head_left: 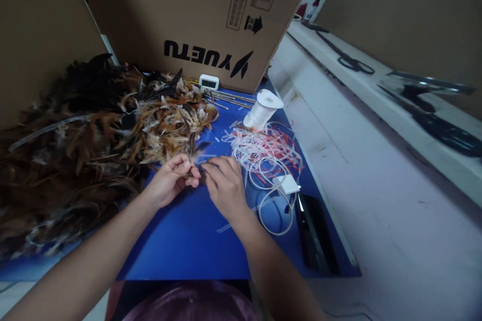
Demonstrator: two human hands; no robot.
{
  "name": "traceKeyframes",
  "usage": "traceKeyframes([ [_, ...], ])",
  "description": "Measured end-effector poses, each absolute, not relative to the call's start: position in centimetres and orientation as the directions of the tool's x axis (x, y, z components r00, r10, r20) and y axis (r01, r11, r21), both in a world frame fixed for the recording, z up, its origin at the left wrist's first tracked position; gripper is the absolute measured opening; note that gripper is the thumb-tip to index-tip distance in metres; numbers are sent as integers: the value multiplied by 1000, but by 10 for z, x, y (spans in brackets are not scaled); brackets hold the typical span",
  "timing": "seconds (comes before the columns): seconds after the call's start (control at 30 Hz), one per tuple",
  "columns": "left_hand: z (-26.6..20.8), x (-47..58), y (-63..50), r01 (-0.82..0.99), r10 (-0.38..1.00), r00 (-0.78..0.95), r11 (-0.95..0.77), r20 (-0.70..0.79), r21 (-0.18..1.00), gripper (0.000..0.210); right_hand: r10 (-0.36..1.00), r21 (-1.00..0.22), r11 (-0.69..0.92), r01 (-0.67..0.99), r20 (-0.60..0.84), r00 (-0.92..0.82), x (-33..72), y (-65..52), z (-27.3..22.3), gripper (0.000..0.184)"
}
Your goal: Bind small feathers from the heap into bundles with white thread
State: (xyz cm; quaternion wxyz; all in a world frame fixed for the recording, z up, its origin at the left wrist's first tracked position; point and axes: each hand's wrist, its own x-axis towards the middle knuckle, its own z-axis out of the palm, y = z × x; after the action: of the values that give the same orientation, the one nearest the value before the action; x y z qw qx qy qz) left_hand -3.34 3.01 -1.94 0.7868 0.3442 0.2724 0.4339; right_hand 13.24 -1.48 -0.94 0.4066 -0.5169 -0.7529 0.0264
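Nearest of all, some purple cloth [192,303] shows below the fingers, just past the near edge of the blue worktop [188,246]. From that edge up to the fingers there is a wide bit of blue with room to move. The right edge slants along a white wall [320,160], well apart from the fingers. A black, shiny flat thing [316,233] lies by that edge, to the right of the fingers and nearer the body.

Both arms reach in from the near side. The left hand [175,178] tips its palm toward the other hand, and its thumb and first finger pinch a small dark feather [193,149], which sticks up and away. The right hand [226,180] is back up with bent fingers, its tips just beside the left ones; I cannot tell if they pinch anything.

Just right of the fingers are a looped white cord [276,234], a white block [288,184] and a heap of red and white strips [263,148]. Left of the fingers, a big feather pile [165,120] takes up the room. Farther past the fingers come a white spool [261,110], thin sticks [235,99], a little white screen box [209,82] and a tall cardboard box [211,10].
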Motion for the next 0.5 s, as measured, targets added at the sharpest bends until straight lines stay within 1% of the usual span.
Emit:
traceKeyframes([
  [0.07,-19,-33,29,-481,866,482,388,-132,786,26,787,-392,476,787,589,-183,130,-16,-10,19],
  [0.13,-19,-32,28,-473,863,487,389,-133,791,26,783,-353,474,807,588,-203,129,-16,-11,19],
  [0.2,-19,-32,27,-465,864,486,386,-135,797,27,788,-351,463,814,583,-197,128,-17,-12,21],
  [0.23,-19,-32,27,-462,868,477,382,-139,801,27,793,-374,459,806,581,-182,128,-17,-12,23],
  [0.3,-19,-32,27,-448,877,455,373,-152,813,27,803,-475,463,748,582,-127,129,-18,-12,24],
  [0.37,-20,-32,28,-444,890,427,361,-160,820,26,830,-638,447,627,557,-25,129,-18,-11,20],
  [0.43,-22,-33,29,-449,901,405,346,-158,824,26,877,-803,373,465,468,104,129,-17,-11,14],
  [0.5,-23,-32,29,-452,909,389,329,-149,829,26,927,-933,244,266,305,218,128,-15,-11,8],
])
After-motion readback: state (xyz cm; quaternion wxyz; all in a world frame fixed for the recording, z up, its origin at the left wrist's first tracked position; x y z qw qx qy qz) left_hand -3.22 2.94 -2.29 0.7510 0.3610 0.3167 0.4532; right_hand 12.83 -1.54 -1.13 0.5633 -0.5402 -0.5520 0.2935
